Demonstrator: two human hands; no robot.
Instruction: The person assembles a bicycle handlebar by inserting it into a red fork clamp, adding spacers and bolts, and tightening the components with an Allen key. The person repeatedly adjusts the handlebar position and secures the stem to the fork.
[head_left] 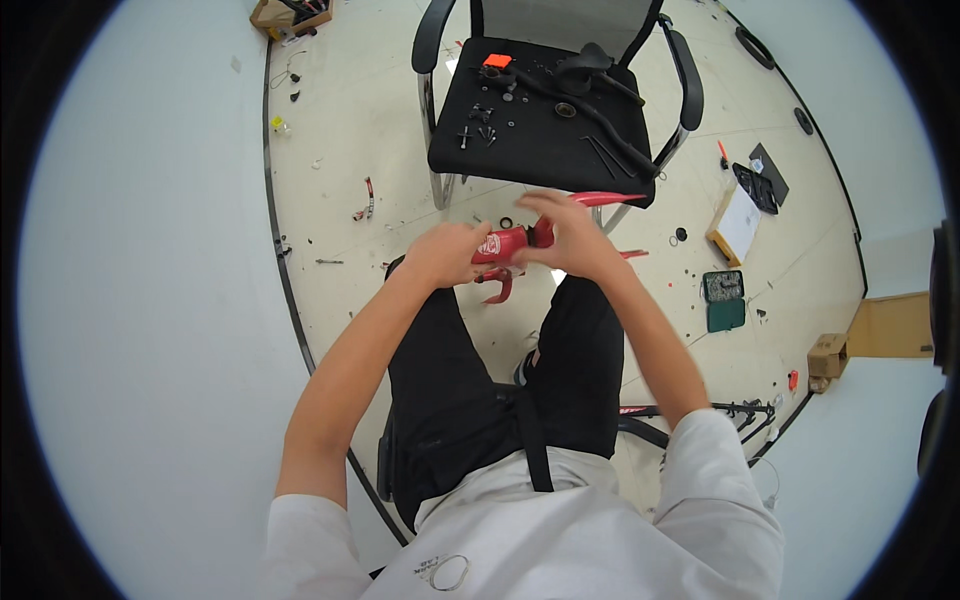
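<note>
A red bicycle frame piece (pixel 503 243) with white print is held level above my knees. My left hand (pixel 443 254) is closed around its left part, and a curved red end (pixel 502 290) hangs below the fingers. At its right a dark collar shows beside a red fork (pixel 606 199), whose two prongs reach out past my right hand. My right hand (pixel 570 238) is curled about this joint, thumb below and fingers above. The fingers are slightly blurred, and the palm hides part of the fork.
Ahead stands a black office chair (pixel 455 110), its seat carrying a handlebar (pixel 600 125), a saddle (pixel 583 68), an orange block (pixel 497 61), hex keys and small hardware. On the floor at right lie a green tool case (pixel 725 315), a white-topped box (pixel 737 222) and a black bike frame (pixel 650 432).
</note>
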